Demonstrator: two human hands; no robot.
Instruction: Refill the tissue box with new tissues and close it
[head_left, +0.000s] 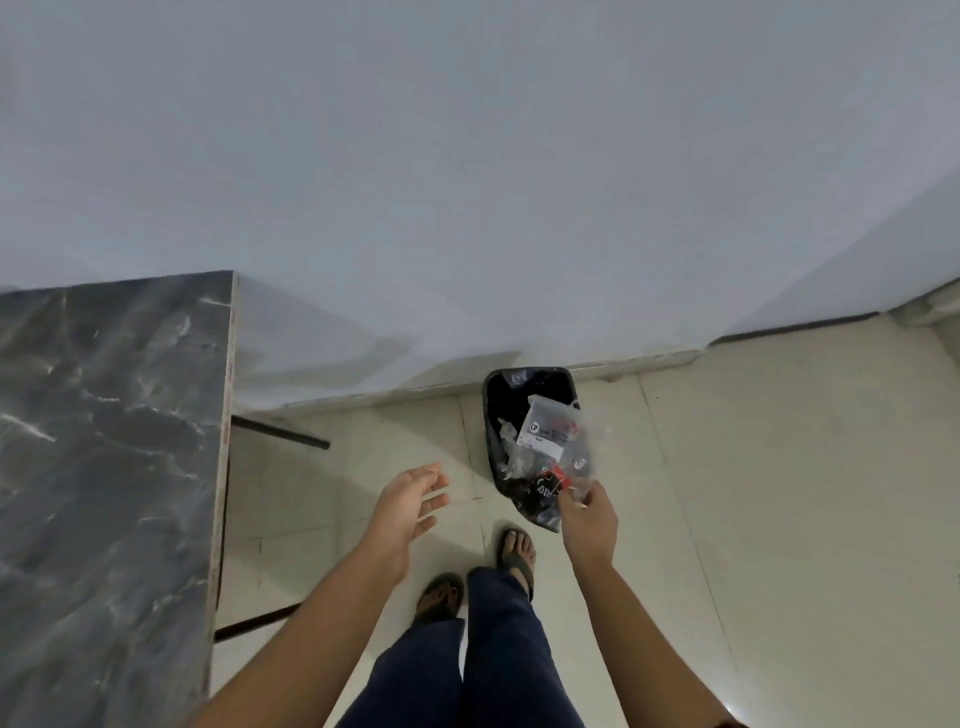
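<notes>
My right hand (589, 514) pinches a clear, crumpled plastic wrapper (551, 439) with a printed label, holding it over a black waste bin (491, 410) that stands on the floor by the wall. The bin holds other scraps and a dark printed packet. Off to the left of the bin my left hand (410, 501) hangs empty, fingers spread. The tissue box and the tissues are nowhere in view.
A dark marble-patterned table top (104, 441) fills the left side, its black legs (280, 434) reaching toward the wall. Pale floor tiles (779, 493) spread to the right. My legs and sandalled feet (514, 556) stand just before the bin.
</notes>
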